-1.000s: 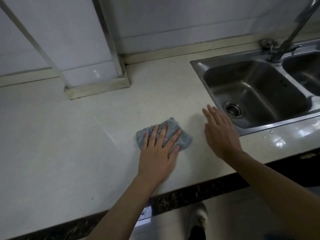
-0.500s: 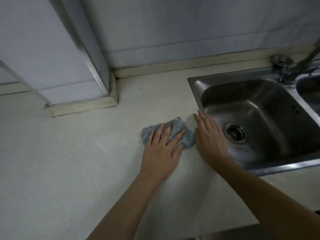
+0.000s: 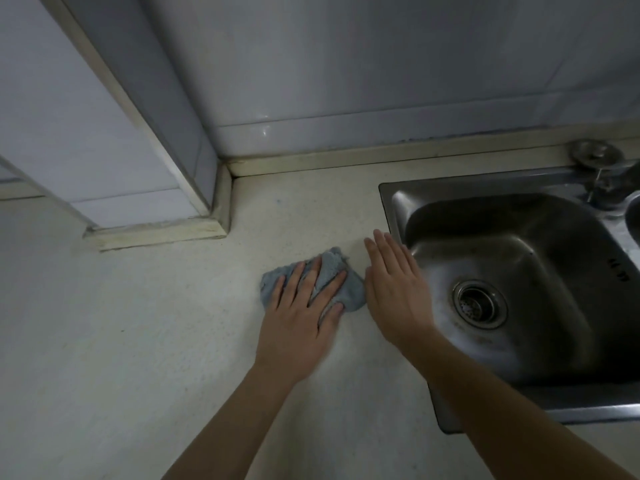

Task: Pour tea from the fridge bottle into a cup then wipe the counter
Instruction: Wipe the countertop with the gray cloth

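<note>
A small grey-blue cloth (image 3: pixel 350 289) lies bunched on the pale counter (image 3: pixel 145 341), just left of the sink. My left hand (image 3: pixel 300 317) presses flat on the cloth with its fingers spread over it. My right hand (image 3: pixel 394 289) rests flat on the counter right beside the cloth, fingers straight and together, along the sink's left rim. It holds nothing. No bottle or cup is in view.
A steel sink (image 3: pixel 391 202) with a round drain (image 3: pixel 479 303) fills the right side, with the tap base (image 3: pixel 595 157) at its back. A tiled wall column (image 3: pixel 156 188) juts onto the counter at the back left. White wall tiles run behind.
Both hands and the cloth have slid away from the counter's front edge toward the back wall. My right hand has closed in beside the cloth. My view has tipped further forward.
</note>
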`<state>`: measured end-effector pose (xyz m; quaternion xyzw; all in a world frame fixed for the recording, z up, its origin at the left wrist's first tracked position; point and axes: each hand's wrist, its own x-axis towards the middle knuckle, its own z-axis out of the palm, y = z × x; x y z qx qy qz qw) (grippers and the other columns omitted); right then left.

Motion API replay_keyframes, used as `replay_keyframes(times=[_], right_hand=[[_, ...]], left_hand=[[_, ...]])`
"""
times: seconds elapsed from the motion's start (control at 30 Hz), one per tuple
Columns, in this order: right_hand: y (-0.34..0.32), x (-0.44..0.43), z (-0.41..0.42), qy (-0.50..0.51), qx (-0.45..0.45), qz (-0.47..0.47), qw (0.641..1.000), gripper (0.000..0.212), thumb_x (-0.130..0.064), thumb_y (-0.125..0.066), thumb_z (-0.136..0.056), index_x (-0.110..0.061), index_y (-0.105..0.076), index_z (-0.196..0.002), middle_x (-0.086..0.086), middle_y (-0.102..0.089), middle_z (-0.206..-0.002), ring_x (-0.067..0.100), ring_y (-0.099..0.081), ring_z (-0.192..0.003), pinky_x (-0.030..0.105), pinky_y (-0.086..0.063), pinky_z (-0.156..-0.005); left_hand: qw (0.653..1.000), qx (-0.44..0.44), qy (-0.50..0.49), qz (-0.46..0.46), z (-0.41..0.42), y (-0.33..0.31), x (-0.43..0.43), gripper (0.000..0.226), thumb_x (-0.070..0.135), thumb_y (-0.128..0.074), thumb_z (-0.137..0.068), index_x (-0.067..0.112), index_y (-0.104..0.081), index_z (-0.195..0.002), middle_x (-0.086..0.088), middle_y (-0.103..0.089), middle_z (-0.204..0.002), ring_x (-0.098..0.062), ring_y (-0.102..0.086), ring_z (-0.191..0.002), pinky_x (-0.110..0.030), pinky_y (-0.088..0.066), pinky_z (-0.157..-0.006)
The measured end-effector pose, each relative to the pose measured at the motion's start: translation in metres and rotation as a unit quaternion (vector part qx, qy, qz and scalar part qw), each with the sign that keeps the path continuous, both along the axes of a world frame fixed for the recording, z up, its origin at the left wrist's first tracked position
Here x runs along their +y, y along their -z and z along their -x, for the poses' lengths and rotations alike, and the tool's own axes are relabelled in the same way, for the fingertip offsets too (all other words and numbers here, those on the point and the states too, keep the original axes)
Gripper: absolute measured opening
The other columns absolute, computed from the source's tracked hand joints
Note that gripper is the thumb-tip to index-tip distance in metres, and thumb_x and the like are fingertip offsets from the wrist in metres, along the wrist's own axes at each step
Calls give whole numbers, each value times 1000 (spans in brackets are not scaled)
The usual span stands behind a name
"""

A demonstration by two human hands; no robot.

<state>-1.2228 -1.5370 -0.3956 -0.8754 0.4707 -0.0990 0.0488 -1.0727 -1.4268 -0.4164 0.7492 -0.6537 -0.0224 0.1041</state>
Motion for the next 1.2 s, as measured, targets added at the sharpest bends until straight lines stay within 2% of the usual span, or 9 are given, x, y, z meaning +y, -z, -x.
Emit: replay_keyframes(times=[0.23,0.4,0.53,0.8,1.03,1.2], right_hand=[[8,-1,-3,15,-45,-15,999,54,-31,-15,-101,-8,-33,-147,11,-32,-154,23,-24,-144,40,-21,-118],[6,-2,-4,25,-39,-13,999,52,-31,-20,-101,-10,-33,-147,9,-34,-153,21,-25,-144,40,-23,-118],[9,-4,-3,27,-28,-17,999,51,-30,-24,-100,-12,-32,-148,7,-32,-154,19,-23,-145,41,-24,-118],[10,-7,-8,36,-27,-24,999,51,-29,-24,-100,-14,-31,-148,5,-31,-154,17,-21,-145,40,-23,-118],[8,-7,-8,38,-31,-21,999,51,-29,-23,-100,-14,-33,-147,5,-33,-154,16,-23,-145,39,-22,-119],[8,-6,-7,38,-40,-22,998,50,-29,-25,-100,-14,-34,-147,4,-33,-154,15,-23,-145,38,-22,-118]], left_hand=[[1000,-9,-11,-6,-3,1,-7,53,48,-15,-105,31,-27,-154,-2,-20,-163,-21,-15,-151,-47,-17,-120],[999,7,-35,10,-3,0,-25,52,49,-15,-105,39,-6,-155,-3,-21,-163,-23,-17,-151,-49,-19,-120],[999,-2,-32,-6,-20,-2,-45,53,50,-11,-104,36,-20,-155,-2,-19,-164,-21,-15,-151,-48,-17,-120],[999,-4,-33,0,-32,-1,-64,53,51,-15,-104,38,-20,-155,0,-15,-164,-19,-9,-152,-43,-7,-123],[1000,-3,-12,4,-42,-2,-83,53,47,-19,-103,33,-28,-154,-3,-21,-163,-24,-18,-150,-44,-11,-122],[1000,-10,-3,-4,-52,-3,-91,53,48,-16,-103,36,-23,-154,-1,-18,-164,-22,-15,-151,-45,-9,-123]])
